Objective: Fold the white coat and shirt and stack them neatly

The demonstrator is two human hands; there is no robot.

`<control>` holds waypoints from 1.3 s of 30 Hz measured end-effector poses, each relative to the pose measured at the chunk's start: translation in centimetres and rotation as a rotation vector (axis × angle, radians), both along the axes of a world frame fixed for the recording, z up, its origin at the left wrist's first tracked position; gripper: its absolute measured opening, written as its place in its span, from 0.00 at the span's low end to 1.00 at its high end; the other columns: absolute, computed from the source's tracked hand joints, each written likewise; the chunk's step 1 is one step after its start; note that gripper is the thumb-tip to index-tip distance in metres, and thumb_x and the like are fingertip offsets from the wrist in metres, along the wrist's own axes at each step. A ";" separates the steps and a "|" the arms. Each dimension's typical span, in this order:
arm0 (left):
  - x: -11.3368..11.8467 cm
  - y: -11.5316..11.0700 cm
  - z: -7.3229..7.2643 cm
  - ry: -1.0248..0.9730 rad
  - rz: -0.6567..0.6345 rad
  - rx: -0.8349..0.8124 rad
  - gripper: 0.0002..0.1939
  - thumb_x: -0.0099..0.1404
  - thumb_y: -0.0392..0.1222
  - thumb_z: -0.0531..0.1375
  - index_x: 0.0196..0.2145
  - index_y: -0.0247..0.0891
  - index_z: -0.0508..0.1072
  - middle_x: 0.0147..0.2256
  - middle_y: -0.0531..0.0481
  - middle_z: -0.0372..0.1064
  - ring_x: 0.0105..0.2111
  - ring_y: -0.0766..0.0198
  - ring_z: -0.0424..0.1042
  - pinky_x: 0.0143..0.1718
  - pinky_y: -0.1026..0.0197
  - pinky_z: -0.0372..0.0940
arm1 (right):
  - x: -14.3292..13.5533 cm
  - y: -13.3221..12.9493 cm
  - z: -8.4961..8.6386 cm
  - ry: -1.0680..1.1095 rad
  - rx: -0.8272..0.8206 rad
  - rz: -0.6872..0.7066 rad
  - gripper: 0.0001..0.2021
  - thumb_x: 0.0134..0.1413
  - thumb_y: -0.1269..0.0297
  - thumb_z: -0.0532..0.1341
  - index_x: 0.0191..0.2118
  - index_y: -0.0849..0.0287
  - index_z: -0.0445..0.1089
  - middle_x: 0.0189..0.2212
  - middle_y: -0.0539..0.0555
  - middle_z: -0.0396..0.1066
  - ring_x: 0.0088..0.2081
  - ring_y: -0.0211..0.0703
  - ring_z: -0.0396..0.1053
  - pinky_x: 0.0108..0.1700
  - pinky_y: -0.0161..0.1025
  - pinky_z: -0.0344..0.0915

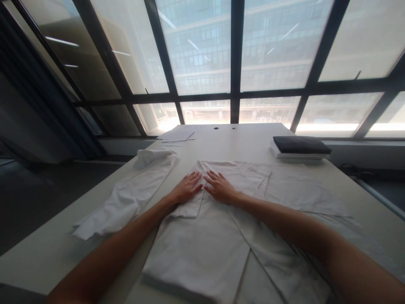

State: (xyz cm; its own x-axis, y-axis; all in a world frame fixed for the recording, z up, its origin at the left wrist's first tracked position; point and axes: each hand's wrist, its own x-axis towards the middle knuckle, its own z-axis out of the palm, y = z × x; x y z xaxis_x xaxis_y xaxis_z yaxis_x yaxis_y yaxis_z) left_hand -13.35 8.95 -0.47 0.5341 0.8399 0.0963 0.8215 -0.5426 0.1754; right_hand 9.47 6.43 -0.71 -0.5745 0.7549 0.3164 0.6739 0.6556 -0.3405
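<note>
1. The bare left hand [187, 188] and bare right hand [220, 186] lie flat, fingers extended, just beside each other on a white, partly folded cloth garment [198, 249].
2. It rests across the near middle of the smooth white table [218, 143].

Centre frame, here's the flat white garment [202, 249], matt cloth, softly creased! Left of it, a long white bunched cloth [126, 194], matt too and far more rumpled. Beneath, the broad white tabletop [228, 145], smooth, low sheen. Right, a dark folded cloth [300, 145], dull. And up top, glossy glass window panes [199, 55], streaked with reflections!
</note>
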 end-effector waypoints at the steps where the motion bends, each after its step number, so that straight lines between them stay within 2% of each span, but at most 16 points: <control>1: -0.2 0.2 0.1 0.008 -0.007 -0.010 0.34 0.74 0.59 0.43 0.69 0.37 0.53 0.68 0.37 0.46 0.69 0.49 0.45 0.66 0.40 0.46 | 0.0 -0.3 0.2 0.014 0.024 0.050 0.27 0.70 0.53 0.49 0.68 0.58 0.53 0.70 0.61 0.48 0.71 0.49 0.41 0.69 0.54 0.41; 8: -0.6 0.4 0.5 0.046 -0.009 -0.041 0.31 0.74 0.56 0.42 0.69 0.42 0.53 0.69 0.41 0.45 0.69 0.49 0.43 0.65 0.38 0.45 | -0.1 -1.0 0.9 0.034 0.041 0.219 0.25 0.69 0.56 0.52 0.67 0.55 0.56 0.69 0.60 0.49 0.70 0.49 0.44 0.68 0.53 0.46; 14: -0.7 0.4 0.6 0.065 0.020 -0.071 0.31 0.72 0.56 0.45 0.69 0.46 0.52 0.70 0.47 0.40 0.70 0.50 0.37 0.66 0.38 0.40 | -0.1 -0.9 0.7 0.008 0.016 0.290 0.22 0.69 0.56 0.51 0.64 0.58 0.61 0.64 0.62 0.60 0.67 0.48 0.54 0.67 0.53 0.49; 19: -1.1 1.0 0.5 0.026 0.048 -0.103 0.34 0.73 0.58 0.42 0.70 0.39 0.48 0.70 0.43 0.41 0.70 0.53 0.39 0.67 0.41 0.39 | 0.0 -0.8 0.7 -0.027 0.010 0.288 0.21 0.70 0.56 0.50 0.62 0.58 0.63 0.65 0.61 0.59 0.68 0.48 0.52 0.67 0.53 0.49; 23: -1.5 1.3 0.5 -0.026 0.122 -0.074 0.33 0.74 0.55 0.41 0.69 0.35 0.52 0.69 0.41 0.45 0.70 0.52 0.41 0.67 0.40 0.41 | 0.0 -0.7 0.7 -0.030 0.001 0.295 0.21 0.70 0.56 0.51 0.62 0.57 0.63 0.65 0.61 0.59 0.68 0.48 0.50 0.67 0.53 0.48; 25: -1.5 1.1 0.5 -0.078 0.075 0.007 0.31 0.73 0.54 0.43 0.68 0.35 0.55 0.68 0.41 0.48 0.70 0.52 0.43 0.67 0.40 0.41 | 0.0 -0.6 0.6 -0.016 0.005 0.299 0.20 0.69 0.57 0.51 0.61 0.57 0.63 0.65 0.61 0.59 0.68 0.48 0.51 0.67 0.54 0.48; 27: -1.4 0.8 0.6 -0.133 -0.029 0.065 0.30 0.72 0.53 0.46 0.66 0.36 0.59 0.68 0.42 0.50 0.69 0.54 0.45 0.68 0.44 0.41 | 0.0 -0.5 0.4 0.001 0.017 0.301 0.20 0.69 0.57 0.52 0.61 0.58 0.63 0.64 0.62 0.60 0.68 0.49 0.52 0.66 0.55 0.50; 30: -1.2 0.5 0.6 -0.149 -0.145 0.009 0.29 0.72 0.54 0.47 0.65 0.38 0.62 0.67 0.44 0.53 0.68 0.56 0.48 0.68 0.48 0.43 | 0.0 -0.5 0.3 0.024 0.037 0.306 0.20 0.68 0.58 0.53 0.61 0.60 0.64 0.63 0.64 0.61 0.67 0.51 0.54 0.66 0.56 0.51; 33: -0.9 0.4 0.6 -0.108 -0.149 -0.068 0.29 0.72 0.56 0.48 0.65 0.41 0.61 0.67 0.45 0.51 0.69 0.54 0.47 0.68 0.45 0.41 | 0.0 -0.5 0.2 0.045 0.044 0.313 0.20 0.68 0.59 0.54 0.61 0.59 0.64 0.64 0.63 0.61 0.66 0.50 0.55 0.65 0.56 0.51; 39: -0.8 0.3 0.9 -0.083 -0.137 -0.087 0.31 0.73 0.56 0.46 0.68 0.40 0.55 0.68 0.44 0.48 0.69 0.55 0.44 0.68 0.45 0.39 | 0.0 -0.4 0.1 0.047 0.048 0.311 0.21 0.67 0.60 0.55 0.62 0.58 0.64 0.63 0.63 0.62 0.66 0.50 0.56 0.65 0.55 0.52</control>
State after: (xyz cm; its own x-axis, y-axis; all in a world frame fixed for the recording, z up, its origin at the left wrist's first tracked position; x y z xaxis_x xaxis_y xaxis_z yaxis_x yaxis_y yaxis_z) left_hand -14.17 9.27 0.39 0.6371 0.7671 0.0751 0.7218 -0.6280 0.2909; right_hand 9.48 6.00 -0.62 -0.7595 0.5289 0.3789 0.4231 0.8439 -0.3299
